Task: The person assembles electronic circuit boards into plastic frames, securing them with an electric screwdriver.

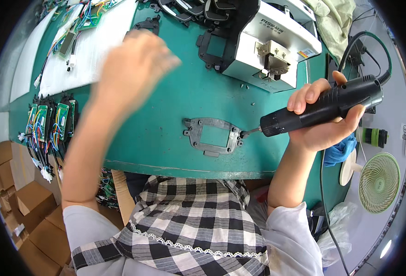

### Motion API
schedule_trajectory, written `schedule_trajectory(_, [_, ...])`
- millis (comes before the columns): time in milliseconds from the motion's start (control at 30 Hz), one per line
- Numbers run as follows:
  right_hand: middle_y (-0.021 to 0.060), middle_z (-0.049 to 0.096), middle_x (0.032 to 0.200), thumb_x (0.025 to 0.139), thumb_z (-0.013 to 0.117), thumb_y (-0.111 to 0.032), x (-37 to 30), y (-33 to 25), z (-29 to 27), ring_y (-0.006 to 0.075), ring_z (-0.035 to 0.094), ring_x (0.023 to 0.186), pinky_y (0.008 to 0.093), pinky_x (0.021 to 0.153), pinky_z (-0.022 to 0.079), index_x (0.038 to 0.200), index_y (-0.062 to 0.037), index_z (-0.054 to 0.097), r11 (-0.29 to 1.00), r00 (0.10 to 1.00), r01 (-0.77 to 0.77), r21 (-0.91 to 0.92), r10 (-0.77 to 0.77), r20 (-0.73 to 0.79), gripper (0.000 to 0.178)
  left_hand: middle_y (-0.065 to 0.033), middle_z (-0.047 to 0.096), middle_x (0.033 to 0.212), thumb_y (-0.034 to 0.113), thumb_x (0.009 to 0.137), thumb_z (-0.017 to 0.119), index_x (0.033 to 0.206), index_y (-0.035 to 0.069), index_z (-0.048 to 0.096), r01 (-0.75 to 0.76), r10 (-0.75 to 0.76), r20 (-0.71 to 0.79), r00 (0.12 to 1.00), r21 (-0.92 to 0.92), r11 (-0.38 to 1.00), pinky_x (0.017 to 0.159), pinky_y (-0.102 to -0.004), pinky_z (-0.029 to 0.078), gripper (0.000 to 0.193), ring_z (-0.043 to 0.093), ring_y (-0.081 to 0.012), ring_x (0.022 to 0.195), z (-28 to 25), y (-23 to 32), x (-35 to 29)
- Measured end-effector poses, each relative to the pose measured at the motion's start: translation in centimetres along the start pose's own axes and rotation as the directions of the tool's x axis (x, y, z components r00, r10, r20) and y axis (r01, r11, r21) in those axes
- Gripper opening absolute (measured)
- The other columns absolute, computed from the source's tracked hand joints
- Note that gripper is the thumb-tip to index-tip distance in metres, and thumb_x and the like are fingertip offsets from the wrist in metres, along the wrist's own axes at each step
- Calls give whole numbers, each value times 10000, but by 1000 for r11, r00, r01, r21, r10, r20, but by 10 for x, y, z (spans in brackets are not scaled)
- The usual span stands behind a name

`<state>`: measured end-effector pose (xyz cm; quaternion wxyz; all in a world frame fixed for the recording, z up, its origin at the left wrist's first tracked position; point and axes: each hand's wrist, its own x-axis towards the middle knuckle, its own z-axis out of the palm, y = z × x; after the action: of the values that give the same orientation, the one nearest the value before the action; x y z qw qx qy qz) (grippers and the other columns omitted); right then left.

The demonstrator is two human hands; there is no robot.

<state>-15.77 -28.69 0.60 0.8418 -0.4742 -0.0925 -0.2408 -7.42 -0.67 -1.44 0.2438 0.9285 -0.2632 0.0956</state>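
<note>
The right hand (320,137) is wrapped around a black electric screwdriver (327,108), fingers closed on its body, its bit pointing left. The bit's tip meets the right end of a dark plastic frame (194,134), which lies flat on the green table (166,152) in front of the person, near the table's close edge. The left hand (141,57) is a blur above the table, up and to the left; I cannot tell whether its fingers are together or hold anything. Beyond it lies a white foam sheet (95,57); circuit boards (62,120) with coloured wires stand at the table's left. Past the frame sits a white machine (244,57), beside more black frames. A green fan (380,181) stands at right.
</note>
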Motion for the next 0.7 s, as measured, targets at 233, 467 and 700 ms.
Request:
schedule_trajectory(233, [142, 527, 660, 891, 411, -625, 3, 3, 4, 244, 531, 467, 371, 437, 479, 1227, -38, 416, 999, 1000, -14, 51, 13, 14, 676, -177, 621, 1129, 388, 847, 602, 1357, 89, 407, 505, -449, -232, 863, 451, 736, 874, -443, 480, 622, 611, -337, 1032, -81, -249, 15])
schedule_trajectory(467, [133, 516, 646, 895, 395, -621, -1, -6, -11, 228, 522, 468, 365, 440, 466, 1201, -32, 444, 1000, 998, -9, 24, 11, -60, 665, -106, 585, 1127, 310, 891, 635, 1334, 44, 414, 496, -673, 17, 739, -689, 528, 911, -396, 495, 562, 608, -213, 982, -62, -140, 11])
schedule_trajectory(700, [127, 515, 644, 900, 389, -616, 0, 1, -10, 225, 515, 464, 364, 438, 462, 1197, -32, 450, 1000, 998, -13, 7, 14, -53, 659, -87, 595, 1068, 233, 879, 675, 1178, 23, 515, 508, -609, 159, 777, -728, 460, 933, -344, 465, 399, 570, -179, 1038, -52, -110, -31])
